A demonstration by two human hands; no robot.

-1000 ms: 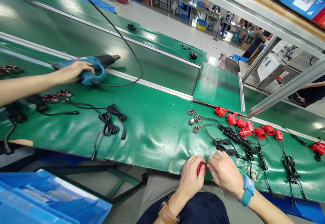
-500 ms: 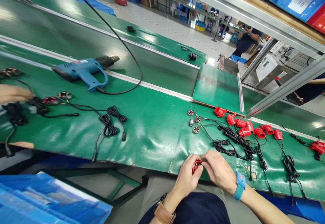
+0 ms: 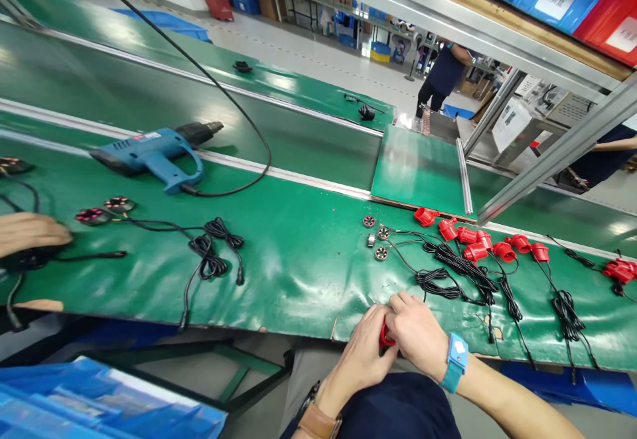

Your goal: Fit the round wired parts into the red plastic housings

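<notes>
My left hand (image 3: 364,347) is closed around a red plastic housing (image 3: 385,337) at the table's front edge. Only a narrow part of it shows between my hands. Bent over its top are the fingers of my right hand (image 3: 417,331), which cover the opening and whatever they pinch there. Ahead of my hands lie a few small round copper-wound coils (image 3: 382,234) with thin leads. To their right are several red plastic housings (image 3: 475,251) and bundled black cables (image 3: 460,266).
A blue heat gun (image 3: 154,154) lies at the left, its cord arching over the table. A co-worker's hand (image 3: 32,233) rests on black cable at the far left. A metal frame post (image 3: 552,154) rises at right. Blue bins (image 3: 99,399) stand below the front edge.
My right hand has turned further over the red housing, hiding its opening and the coil seen inside before. The co-worker's hand has moved lower. The whole view has shifted slightly.
</notes>
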